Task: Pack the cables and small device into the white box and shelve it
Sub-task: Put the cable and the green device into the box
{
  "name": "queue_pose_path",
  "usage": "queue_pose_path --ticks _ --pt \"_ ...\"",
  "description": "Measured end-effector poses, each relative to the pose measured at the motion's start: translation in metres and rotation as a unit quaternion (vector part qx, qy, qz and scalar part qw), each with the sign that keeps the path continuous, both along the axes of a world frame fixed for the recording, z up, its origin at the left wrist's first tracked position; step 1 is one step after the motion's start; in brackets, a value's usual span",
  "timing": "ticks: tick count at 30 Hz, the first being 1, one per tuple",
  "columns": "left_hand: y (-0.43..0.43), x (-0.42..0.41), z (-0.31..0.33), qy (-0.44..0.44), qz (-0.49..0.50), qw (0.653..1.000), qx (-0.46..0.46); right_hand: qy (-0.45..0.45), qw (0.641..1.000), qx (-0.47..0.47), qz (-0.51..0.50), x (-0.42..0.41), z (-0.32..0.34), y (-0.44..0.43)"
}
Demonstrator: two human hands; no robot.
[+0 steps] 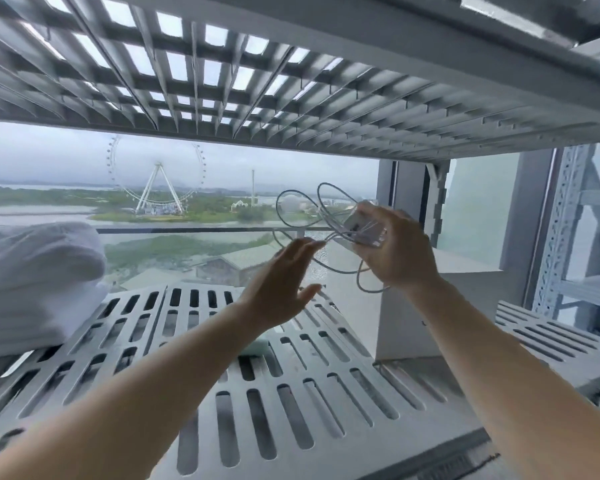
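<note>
White bundle (39,282) left, white box (388,323) right; open shelf (257,379) between.

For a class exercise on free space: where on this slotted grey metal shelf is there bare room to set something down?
The grey metal shelf is bare along its near front, between the white cloth bundle at left and the white box at right. Crowded mid-shelf: a small pale green block beneath the left hand, the right hand gripping a small pale device.
</note>
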State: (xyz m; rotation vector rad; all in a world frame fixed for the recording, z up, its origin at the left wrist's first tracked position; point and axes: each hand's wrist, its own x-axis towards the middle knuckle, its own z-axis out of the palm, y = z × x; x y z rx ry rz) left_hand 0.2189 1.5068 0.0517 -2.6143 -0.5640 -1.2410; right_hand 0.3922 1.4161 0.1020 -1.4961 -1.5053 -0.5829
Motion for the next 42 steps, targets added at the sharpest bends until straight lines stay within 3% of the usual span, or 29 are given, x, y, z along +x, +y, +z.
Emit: queue_pose_path --ticks 11,23,34,42 --pt "-0.008 0.097 -0.003 0.022 -0.033 0.999 -0.026 0.023 0.997 -0.043 -0.052 0.090 -0.010 -0.007" --pt "-0.021 0.122 0.009 -0.013 -0.094 0.995 -0.040 0.046 0.992 -0.112 -0.029 0.123 -0.016 0.006" --pt "-0.024 0.107 0.004 -0.027 -0.089 0.995 -0.036 0.048 0.989 -0.139 -0.011 0.128 -0.011 0.002" --pt "-0.006 0.105 0.015 -0.047 -0.058 0.994 -0.076 0.033 0.989 -0.136 -0.058 0.133 -0.003 0.014"
